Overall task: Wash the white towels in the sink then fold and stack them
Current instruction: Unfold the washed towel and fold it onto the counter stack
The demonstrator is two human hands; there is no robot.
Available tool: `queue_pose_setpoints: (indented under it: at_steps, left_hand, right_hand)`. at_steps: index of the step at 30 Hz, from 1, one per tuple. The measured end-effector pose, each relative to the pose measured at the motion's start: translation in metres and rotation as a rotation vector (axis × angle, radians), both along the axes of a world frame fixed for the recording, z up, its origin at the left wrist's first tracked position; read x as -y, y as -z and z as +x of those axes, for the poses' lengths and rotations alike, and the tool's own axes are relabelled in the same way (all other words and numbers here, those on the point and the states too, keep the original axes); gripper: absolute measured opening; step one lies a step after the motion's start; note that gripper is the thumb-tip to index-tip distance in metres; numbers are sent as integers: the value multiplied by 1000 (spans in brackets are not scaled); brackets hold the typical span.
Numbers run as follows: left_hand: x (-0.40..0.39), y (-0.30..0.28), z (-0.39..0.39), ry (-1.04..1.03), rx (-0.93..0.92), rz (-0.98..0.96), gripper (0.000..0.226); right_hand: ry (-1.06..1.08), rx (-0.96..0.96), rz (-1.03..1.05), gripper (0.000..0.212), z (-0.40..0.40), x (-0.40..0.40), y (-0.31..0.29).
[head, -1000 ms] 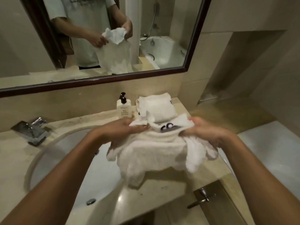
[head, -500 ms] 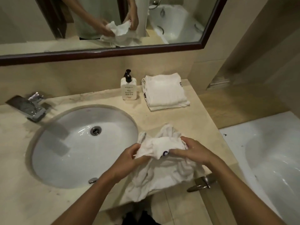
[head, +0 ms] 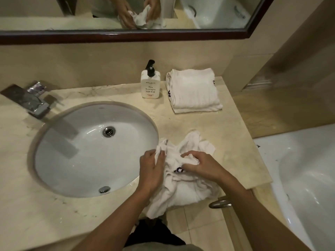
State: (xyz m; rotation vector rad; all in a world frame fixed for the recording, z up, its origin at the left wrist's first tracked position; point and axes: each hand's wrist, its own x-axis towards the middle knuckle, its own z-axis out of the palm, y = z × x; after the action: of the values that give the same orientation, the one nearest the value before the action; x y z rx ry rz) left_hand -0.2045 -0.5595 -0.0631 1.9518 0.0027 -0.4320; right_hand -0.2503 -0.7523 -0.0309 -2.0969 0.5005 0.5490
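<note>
A crumpled white towel with dark lettering lies bunched on the front edge of the marble counter, part of it hanging over the edge. My left hand pinches its left corner, just right of the sink. My right hand grips a bunched fold on its upper right. A stack of folded white towels sits at the back right of the counter. The oval white sink lies to the left; it holds no towel.
A white pump bottle stands left of the folded stack. A chrome tap sits at the sink's far left. A white bathtub lies to the right, below the counter. A metal drawer handle pokes out under the counter edge. A mirror runs along the wall.
The towel has come down from chest height onto the counter's front edge. Both hands lowered with it and keep hold of its upper part.
</note>
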Motion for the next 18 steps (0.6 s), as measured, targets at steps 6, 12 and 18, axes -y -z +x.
queue_pose_setpoints:
  at_steps: [6,12,18]
  left_hand:
    - [21,16,31,37,-239,-51,51]
    - [13,6,30,142,-168,-56,26]
    - [5,-1,35,156,-211,-170,34]
  right_hand:
    - [-24,225,-327,48,14,-8,10]
    - [-36,231,-64,54,28,-14,20]
    - [-234,-25,-114,72,51,-9,31]
